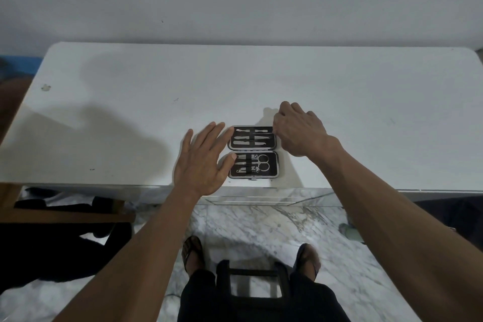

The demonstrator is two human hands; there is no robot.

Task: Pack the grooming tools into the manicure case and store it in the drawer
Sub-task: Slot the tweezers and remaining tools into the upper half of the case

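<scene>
Manicure case (252,151) lies open on your desk (130,112), grooming tools (252,137) strapped inside both halves; your left hand (202,162) rests beside it, fingers (219,131) spread, while your right hand (298,131) curls its fingers at the far half's corner.

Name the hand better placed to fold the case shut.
Probably right. The right hand curls over the far half's corner of the open manicure case, ready to swing it closed. The left hand lies flat alongside, steadying.

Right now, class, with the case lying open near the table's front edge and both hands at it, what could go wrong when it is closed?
1. The case lies close to the table's front edge; a push could send it to the floor.
2. The left hand has straight fingers at the case's left rim; they might get pinched as it folds.
3. The scissors or other tools may slip from their straps if the right hand flips the far half fast.
</scene>
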